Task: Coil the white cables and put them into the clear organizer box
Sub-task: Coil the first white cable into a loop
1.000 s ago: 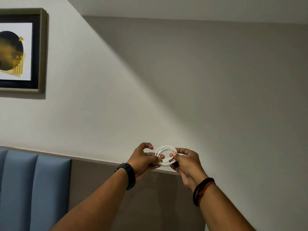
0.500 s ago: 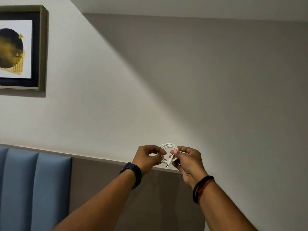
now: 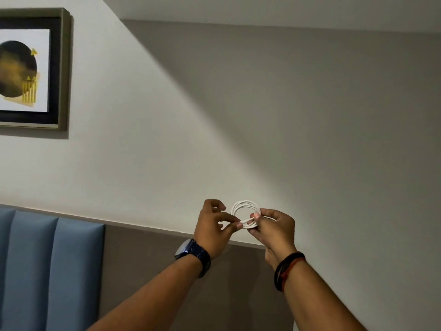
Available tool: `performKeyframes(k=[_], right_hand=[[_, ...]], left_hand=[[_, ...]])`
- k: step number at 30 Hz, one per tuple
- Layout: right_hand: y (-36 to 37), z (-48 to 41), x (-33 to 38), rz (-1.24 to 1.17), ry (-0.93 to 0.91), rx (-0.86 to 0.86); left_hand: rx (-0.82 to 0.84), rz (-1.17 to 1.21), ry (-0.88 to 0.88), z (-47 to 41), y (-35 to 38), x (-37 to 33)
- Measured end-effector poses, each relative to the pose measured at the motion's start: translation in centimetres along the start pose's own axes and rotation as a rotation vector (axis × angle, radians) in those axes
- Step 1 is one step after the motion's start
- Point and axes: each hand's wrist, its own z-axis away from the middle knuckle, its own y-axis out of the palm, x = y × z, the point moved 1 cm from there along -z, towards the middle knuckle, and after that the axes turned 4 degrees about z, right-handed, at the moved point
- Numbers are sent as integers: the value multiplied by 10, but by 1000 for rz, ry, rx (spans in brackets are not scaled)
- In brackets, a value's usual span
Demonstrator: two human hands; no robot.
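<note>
Head camera showed both arms raised before a pale wall [image 3: 262, 115], a white cable [image 3: 245, 204] wound into a small coil and held in the air between the hands. The right hand [image 3: 274, 229] gripped the coil's right side, fingers [image 3: 256, 215] closed over its strands. The left hand [image 3: 212, 225] pinched the cable's loose end at the coil's lower left between thumb and forefinger, the other fingers curled loosely. A framed picture [image 3: 31, 70] hung upper left above a blue padded panel [image 3: 47, 271].
</note>
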Motion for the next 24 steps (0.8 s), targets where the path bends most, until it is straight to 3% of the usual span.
performKeyframes(k=[6,14,21,24], right_hand=[[-4,0,-3,3,27,-30],[-1,1,-4,-46,36,26],[3,4,-4,-35,-23,73],[5,6,-4,-25,-62,70]], left_hand=[[-46,-18,-73,10,-7,14],[-4,225,-443,7,-8,23],[-215,560,-606,7,4,15],[-241,582,-654,4,14,12]])
